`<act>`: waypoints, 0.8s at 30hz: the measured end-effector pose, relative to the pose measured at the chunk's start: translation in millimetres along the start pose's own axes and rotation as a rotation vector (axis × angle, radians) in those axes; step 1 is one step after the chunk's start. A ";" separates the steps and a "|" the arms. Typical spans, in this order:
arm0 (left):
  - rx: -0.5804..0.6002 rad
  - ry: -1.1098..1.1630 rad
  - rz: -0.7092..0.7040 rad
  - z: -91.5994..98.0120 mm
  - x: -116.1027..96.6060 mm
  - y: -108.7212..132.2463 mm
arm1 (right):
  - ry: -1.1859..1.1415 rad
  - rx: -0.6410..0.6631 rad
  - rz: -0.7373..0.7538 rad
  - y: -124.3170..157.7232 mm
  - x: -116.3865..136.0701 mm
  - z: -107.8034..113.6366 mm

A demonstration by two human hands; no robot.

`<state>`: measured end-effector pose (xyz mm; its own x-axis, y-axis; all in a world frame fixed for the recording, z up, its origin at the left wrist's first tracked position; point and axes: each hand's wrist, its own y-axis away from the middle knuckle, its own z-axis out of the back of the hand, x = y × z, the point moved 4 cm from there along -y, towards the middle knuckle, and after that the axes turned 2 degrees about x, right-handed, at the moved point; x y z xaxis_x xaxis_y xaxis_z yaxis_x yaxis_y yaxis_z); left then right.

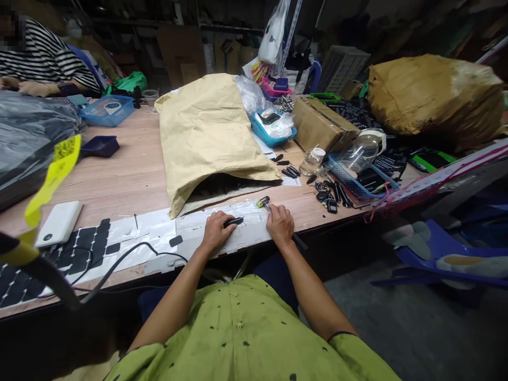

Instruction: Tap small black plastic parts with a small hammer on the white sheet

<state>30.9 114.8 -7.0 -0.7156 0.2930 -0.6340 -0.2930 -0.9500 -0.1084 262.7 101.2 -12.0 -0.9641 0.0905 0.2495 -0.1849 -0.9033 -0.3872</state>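
Note:
My left hand (215, 230) rests on a white sheet (159, 233) at the table's near edge, fingers pinched on a small black piece (234, 221). My right hand (280, 225) is closed round the handle of a small hammer (262, 201), whose yellow-and-metal head points up and left, just beyond the black piece. The hammer's dark handle end (300, 242) sticks out below my wrist. A large tan paper sack (206, 132) lies open right behind both hands.
Black pads (85, 246) stick to the white sheet at left, beside a white power bank (59, 223) and a black cable (119, 262). Blue baskets (359, 180), a jar (311, 161), black key parts (329, 198) and a cardboard box (321, 124) crowd the right. A person in stripes (43, 58) sits far left.

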 end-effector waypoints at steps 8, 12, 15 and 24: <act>0.003 0.006 0.019 -0.4 -3.0 0.1 | -0.467 0.037 0.039 23.4 6.9 19.7; 0.007 0.008 0.028 0.5 -4.9 0.5 | -0.635 0.124 0.098 38.2 29.3 31.0; 0.011 0.012 0.027 -0.1 -5.9 0.6 | -0.656 0.121 0.133 42.5 41.8 37.7; -0.002 0.021 0.042 -2.8 -7.5 0.0 | -0.587 0.147 0.147 39.6 50.4 42.6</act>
<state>38.1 112.3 -4.3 -0.7141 0.2504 -0.6537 -0.2618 -0.9616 -0.0823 214.8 52.2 23.0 -0.7042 -0.2475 0.6654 0.0105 -0.9408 -0.3388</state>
